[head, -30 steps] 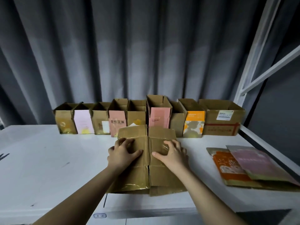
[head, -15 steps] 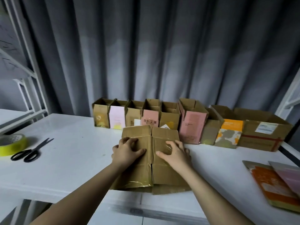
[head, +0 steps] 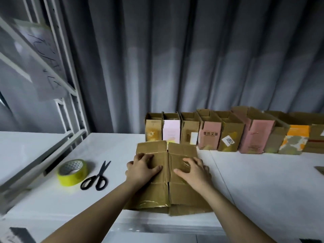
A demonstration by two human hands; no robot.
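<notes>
Cardboard (head: 158,193) under left hand (head: 142,168), right hand (head: 194,170)

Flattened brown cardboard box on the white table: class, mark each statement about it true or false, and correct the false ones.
1. The left hand and the right hand both rest on the flattened brown cardboard box. True.
2. The black-handled scissors lie to the right of the box. False: they lie to its left.
3. A row of open small cartons stands behind the box, in front of the grey curtain. True.
4. The left hand holds the roll of yellow tape. False: the roll lies untouched on the white table, beside the scissors.
</notes>
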